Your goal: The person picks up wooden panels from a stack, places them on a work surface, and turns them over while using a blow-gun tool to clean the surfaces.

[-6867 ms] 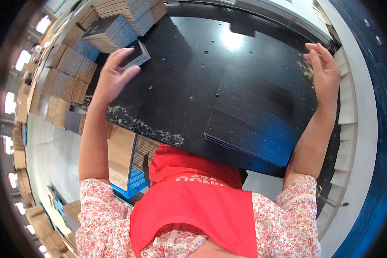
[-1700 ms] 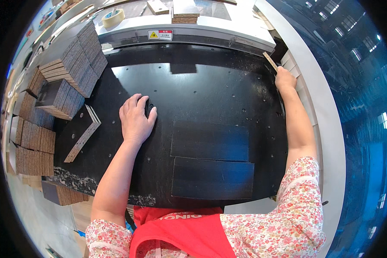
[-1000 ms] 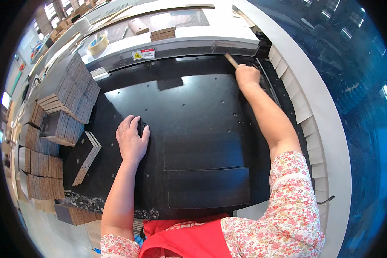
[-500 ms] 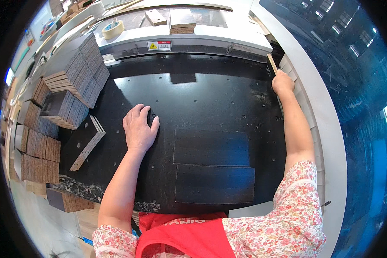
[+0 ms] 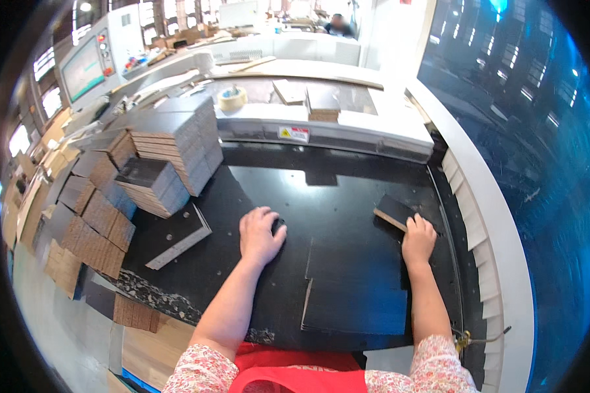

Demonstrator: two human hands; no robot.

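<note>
My right hand [image 5: 419, 241] grips the near end of a small dark board [image 5: 394, 208] with a light brown cut edge, low over the right part of the black tabletop [image 5: 278, 187]. My left hand [image 5: 261, 237] rests on the middle of that surface, its thumb apart from the fingers and nothing seen in it. Between my arms, closer to me, two dark rectangular panels lie flat: an upper panel [image 5: 354, 265] and a lower panel [image 5: 355, 308], edge to edge. To the left of my left hand lie thin light-edged strips [image 5: 180, 243].
Tall stacks of dark-faced boards [image 5: 177, 141] and lower board stacks [image 5: 95, 229] line the left side. A white machine beam [image 5: 347, 134] crosses behind the table, with a tape roll [image 5: 232, 98] and small blocks [image 5: 322, 103] beyond. A white rail [image 5: 485, 242] runs along the right.
My right hand has come back from the far right edge toward me, bringing the small board over the tabletop. My left hand stays resting on the table. The view has tilted up.
</note>
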